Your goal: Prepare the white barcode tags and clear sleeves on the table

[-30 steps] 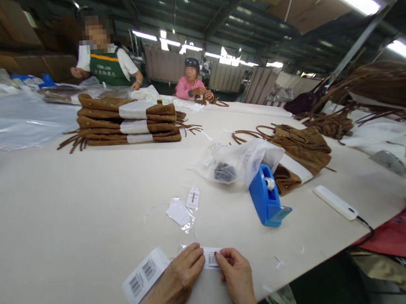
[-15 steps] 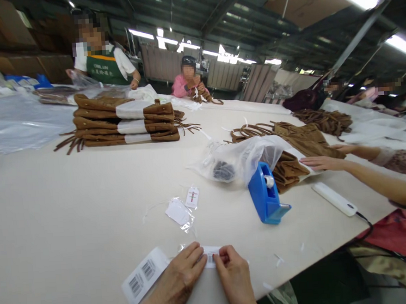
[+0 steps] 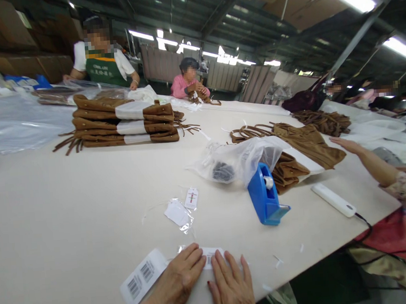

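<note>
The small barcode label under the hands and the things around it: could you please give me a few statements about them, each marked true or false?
1. Both the left hand and the right hand lie flat on the small barcode label. True.
2. The blue tape dispenser is held in the right hand. False: it stands alone on the table.
3. A barcode sheet lies left of the left hand. True.
4. The brown bags are stacked beside the dispenser. False: the stack is far across the table.

White table (image 3: 70, 203), barcode labels (image 3: 142, 276), blue tape dispenser (image 3: 264, 198), stacked brown bags (image 3: 120, 120)
</note>
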Demonstrator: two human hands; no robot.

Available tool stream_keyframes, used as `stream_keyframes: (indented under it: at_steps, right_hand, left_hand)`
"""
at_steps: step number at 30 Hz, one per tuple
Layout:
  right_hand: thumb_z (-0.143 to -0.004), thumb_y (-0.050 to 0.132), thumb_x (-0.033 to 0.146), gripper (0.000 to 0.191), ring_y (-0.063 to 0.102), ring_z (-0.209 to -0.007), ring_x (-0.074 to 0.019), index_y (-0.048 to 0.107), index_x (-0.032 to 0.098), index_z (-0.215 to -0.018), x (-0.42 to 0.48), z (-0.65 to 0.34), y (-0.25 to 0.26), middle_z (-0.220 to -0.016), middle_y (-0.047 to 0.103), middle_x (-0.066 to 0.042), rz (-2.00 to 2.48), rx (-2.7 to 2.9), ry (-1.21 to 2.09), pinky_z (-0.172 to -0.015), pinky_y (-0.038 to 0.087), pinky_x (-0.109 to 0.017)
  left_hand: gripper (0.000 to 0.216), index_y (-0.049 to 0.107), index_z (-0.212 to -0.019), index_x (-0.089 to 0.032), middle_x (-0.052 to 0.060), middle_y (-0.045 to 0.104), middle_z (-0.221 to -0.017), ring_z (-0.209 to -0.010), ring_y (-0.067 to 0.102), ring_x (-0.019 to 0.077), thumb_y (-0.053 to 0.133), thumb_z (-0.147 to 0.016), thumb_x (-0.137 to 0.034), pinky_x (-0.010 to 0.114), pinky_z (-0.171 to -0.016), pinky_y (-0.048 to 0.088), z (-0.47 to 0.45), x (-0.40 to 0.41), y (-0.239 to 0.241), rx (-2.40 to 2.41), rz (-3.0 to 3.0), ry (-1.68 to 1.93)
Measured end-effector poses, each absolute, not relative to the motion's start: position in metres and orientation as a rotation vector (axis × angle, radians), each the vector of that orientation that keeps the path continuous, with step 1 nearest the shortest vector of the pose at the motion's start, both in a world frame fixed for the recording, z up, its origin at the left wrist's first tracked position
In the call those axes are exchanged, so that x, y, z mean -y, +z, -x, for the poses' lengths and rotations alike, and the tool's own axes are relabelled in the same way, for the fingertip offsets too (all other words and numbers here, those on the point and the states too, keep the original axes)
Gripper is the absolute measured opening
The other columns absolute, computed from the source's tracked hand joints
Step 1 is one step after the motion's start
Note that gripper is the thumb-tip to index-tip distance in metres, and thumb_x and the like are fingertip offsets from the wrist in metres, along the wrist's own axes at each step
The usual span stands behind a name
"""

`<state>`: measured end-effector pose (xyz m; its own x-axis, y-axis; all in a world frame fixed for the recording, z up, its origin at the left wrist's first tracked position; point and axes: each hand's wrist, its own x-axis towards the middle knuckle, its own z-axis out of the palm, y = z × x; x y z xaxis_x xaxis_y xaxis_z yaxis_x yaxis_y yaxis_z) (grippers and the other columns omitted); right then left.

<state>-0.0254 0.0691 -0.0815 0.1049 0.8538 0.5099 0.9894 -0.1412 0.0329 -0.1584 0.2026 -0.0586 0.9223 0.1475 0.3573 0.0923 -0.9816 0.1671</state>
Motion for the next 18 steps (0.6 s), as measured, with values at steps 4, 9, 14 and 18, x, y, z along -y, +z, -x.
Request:
stream_keyframes:
  at_steps: [4, 9, 14, 18]
  right_hand:
    - [-0.078, 0.049, 0.034, 0.037, 0.049, -0.107, -0.0279, 0.054, 0.018, -0.111, -0.074, 0.028, -0.076, -0.116, 0.057, -0.001, 2.12, 1.863, -0.672, -0.106, 0.004, -0.046]
    - [-0.081, 0.046, 0.031, 0.037, 0.045, -0.113, -0.0249, 0.052, 0.016, -0.114, -0.078, 0.03, -0.07, -0.12, 0.054, -0.001, 2.036, 1.938, -0.589, -0.108, 0.002, -0.043]
    - [-0.08, 0.049, 0.034, 0.036, 0.049, -0.108, -0.0236, 0.052, 0.022, -0.114, -0.075, 0.024, -0.066, -0.115, 0.058, 0.003, 1.941, 1.987, -0.583, -0.108, 0.001, -0.04]
    - [-0.081, 0.045, 0.034, 0.038, 0.047, -0.11, -0.0259, 0.051, 0.02, -0.116, -0.081, 0.035, -0.072, -0.116, 0.058, -0.002, 1.99, 1.798, -0.537, -0.105, 0.01, -0.043]
  left_hand:
    - [0.03, 0.053, -0.105, -0.011, 0.011, 0.061, -0.101, -0.103, 0.053, 0.0218, 0.03, -0.087, -0.016, 0.034, -0.084, 0.052, 0.157, -0.202, -0.057, -0.184, -2.914, 0.606]
    - [0.029, 0.053, -0.102, -0.011, 0.01, 0.061, -0.098, -0.101, 0.053, 0.0183, 0.028, -0.088, -0.017, 0.031, -0.087, 0.05, 0.157, -0.202, -0.052, -0.176, -2.858, 0.669]
    - [0.03, 0.049, -0.103, -0.01, 0.011, 0.062, -0.095, -0.099, 0.055, 0.0166, 0.024, -0.088, -0.014, 0.03, -0.086, 0.05, 0.158, -0.199, -0.052, -0.273, -2.752, 0.723]
    - [0.028, 0.046, -0.109, -0.012, 0.01, 0.062, -0.099, -0.099, 0.056, 0.0158, 0.028, -0.087, -0.015, 0.028, -0.086, 0.05, 0.16, -0.2, -0.059, -0.278, -2.735, 0.81]
